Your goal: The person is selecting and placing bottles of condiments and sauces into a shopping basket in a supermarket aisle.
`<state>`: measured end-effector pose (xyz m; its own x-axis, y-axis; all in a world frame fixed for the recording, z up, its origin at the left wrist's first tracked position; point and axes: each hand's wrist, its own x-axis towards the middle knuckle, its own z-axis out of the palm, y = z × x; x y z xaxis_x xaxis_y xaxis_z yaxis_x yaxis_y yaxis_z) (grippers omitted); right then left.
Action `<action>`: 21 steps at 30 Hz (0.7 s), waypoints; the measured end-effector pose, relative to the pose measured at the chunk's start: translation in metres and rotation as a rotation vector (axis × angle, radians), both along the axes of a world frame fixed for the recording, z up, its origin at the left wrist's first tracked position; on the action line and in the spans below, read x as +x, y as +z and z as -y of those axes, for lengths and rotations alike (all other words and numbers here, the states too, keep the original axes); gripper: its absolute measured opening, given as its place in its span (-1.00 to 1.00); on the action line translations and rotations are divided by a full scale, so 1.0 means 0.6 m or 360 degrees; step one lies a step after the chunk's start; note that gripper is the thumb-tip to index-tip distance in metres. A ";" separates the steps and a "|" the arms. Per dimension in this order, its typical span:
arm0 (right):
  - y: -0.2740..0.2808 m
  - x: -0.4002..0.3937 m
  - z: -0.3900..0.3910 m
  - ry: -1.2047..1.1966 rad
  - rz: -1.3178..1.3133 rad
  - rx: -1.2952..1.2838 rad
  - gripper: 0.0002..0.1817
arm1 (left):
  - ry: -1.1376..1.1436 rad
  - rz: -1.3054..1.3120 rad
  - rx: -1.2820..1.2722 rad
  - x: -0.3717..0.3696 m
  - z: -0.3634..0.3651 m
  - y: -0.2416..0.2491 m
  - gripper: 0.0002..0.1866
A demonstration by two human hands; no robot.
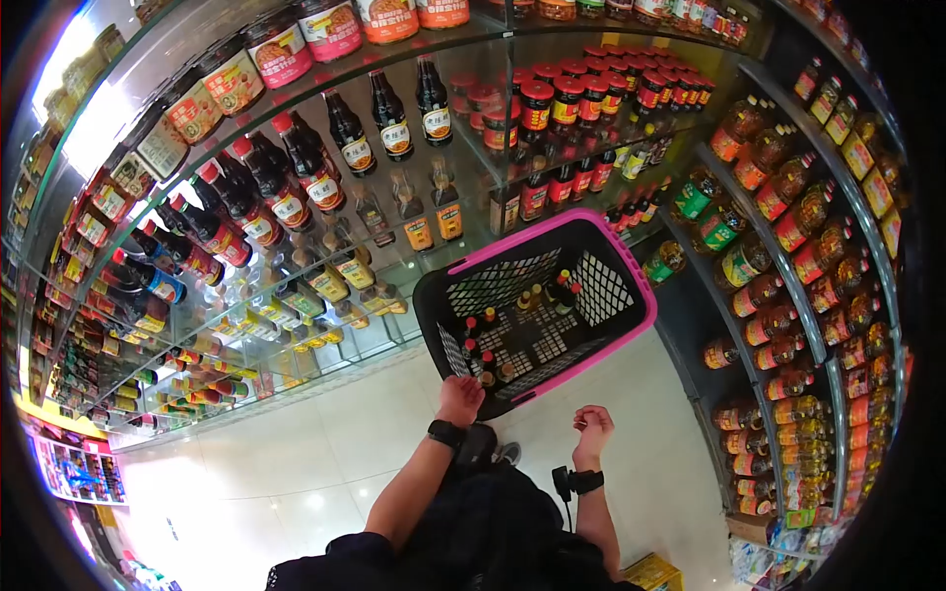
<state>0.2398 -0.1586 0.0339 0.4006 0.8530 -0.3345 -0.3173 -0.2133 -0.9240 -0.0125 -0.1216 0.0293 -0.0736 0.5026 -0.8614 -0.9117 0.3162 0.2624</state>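
Observation:
My left hand (461, 400) is curled closed over the near-left corner of a black shopping basket (639, 258) with a pink rim. Whether its fingers grip the rim or something else is hidden. Inside the basket stand several small bottles: red-capped ones (471, 347) near my left hand, and yellow-capped ones (565, 295) towards the far side. My right hand (593, 429) hovers over the floor, just in front of the basket's near edge. Its fingers are bent inward, and nothing shows in them. Both wrists wear black bands.
Glass shelves (394, 340) to the left and ahead carry dark sauce bottles (392, 118), labelled jars (325, 28) and red-lidded jars (591, 94). Curved shelving on the right holds large oil bottles (788, 433). Pale tiles (325, 483) cover the floor; a yellow box (652, 573) lies at the bottom.

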 end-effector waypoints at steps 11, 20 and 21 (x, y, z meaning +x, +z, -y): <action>0.045 0.062 -0.081 -0.0108 0.0376 -0.0107 -0.88 | -0.0026 0.0102 -0.0142 0.020 -0.142 -0.058 -0.87; 0.103 0.042 -0.239 0.0367 0.0336 -0.0081 -0.89 | 0.0099 0.0293 0.0006 -0.014 -0.155 -0.090 -0.87; 0.108 0.038 -0.266 0.0403 0.0432 -0.0129 -0.90 | 0.0124 0.0289 0.0018 -0.014 -0.159 -0.084 -0.88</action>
